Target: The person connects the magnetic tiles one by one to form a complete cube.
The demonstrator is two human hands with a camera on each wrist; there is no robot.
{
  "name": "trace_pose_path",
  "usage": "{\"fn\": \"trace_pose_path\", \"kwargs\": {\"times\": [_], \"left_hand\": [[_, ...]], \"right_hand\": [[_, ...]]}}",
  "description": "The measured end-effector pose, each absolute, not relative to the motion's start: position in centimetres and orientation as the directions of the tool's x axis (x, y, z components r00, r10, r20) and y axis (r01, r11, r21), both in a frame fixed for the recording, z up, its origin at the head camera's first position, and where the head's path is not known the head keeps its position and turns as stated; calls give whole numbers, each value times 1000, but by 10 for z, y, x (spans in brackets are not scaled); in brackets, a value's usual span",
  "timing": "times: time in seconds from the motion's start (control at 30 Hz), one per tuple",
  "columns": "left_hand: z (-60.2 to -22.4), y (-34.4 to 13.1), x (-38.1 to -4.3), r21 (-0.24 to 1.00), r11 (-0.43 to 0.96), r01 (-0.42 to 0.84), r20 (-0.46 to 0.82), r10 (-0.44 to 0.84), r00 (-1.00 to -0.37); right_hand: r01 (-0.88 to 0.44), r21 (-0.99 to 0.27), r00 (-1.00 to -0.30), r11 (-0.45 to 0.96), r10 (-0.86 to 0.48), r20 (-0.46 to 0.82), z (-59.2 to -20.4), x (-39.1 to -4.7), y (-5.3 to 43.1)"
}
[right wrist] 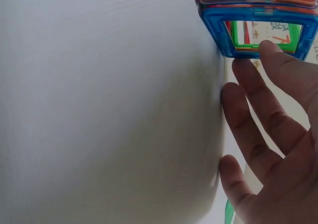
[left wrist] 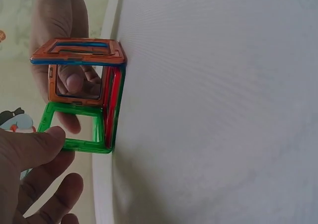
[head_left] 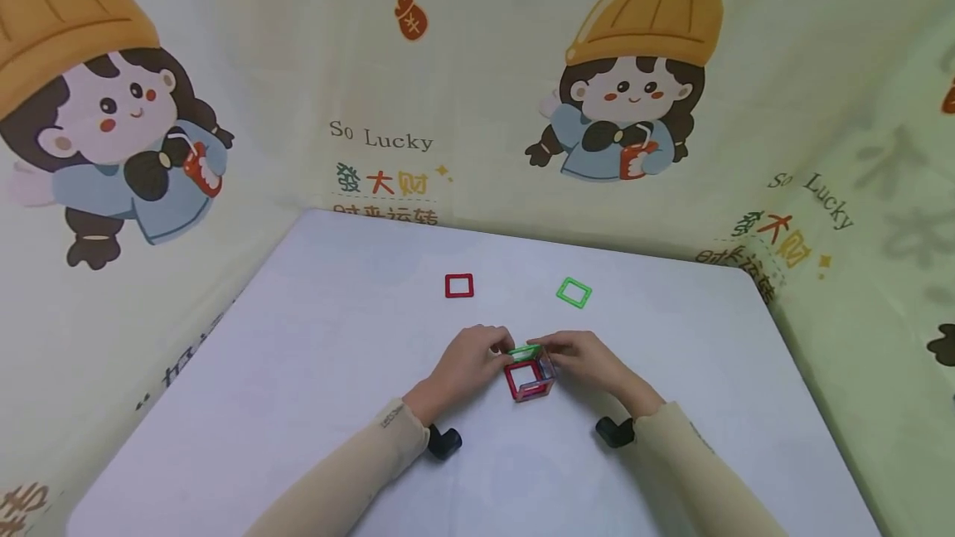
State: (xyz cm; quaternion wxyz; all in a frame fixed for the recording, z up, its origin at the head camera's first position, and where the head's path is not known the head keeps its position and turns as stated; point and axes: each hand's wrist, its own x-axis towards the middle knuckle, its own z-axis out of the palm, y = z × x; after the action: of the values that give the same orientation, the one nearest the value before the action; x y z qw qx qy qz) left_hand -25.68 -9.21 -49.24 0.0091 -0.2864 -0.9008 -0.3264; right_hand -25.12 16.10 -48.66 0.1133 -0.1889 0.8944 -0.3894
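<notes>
The left hand (head_left: pixel 470 356) is pinching a green frame (left wrist: pixel 85 145), the right hand (head_left: pixel 593 357) fanning its fingers, thumb touching a blue frame (right wrist: pixel 238 14)! Between both grips, the little box (head_left: pixel 534 391) is standing on the surface (head_left: pixel 358 297); beyond, the backdrop (head_left: pixel 492 73) is reading "So Lucky" and "發大财".

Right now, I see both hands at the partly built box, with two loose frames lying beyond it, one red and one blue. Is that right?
Not quite: the second loose frame is green, not blue, as the head view shows. The red frame, and the left hand and right hand at the box, are as you say.
</notes>
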Motion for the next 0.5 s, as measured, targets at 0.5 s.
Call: {"fn": "trace_pose_path", "kwargs": {"times": [0.5], "left_hand": [[-485, -85, -255, 567, 679, 465, 131, 484, -865]], "right_hand": [[-234, -700, -926, 675, -374, -50, -485, -239, 172]]}}
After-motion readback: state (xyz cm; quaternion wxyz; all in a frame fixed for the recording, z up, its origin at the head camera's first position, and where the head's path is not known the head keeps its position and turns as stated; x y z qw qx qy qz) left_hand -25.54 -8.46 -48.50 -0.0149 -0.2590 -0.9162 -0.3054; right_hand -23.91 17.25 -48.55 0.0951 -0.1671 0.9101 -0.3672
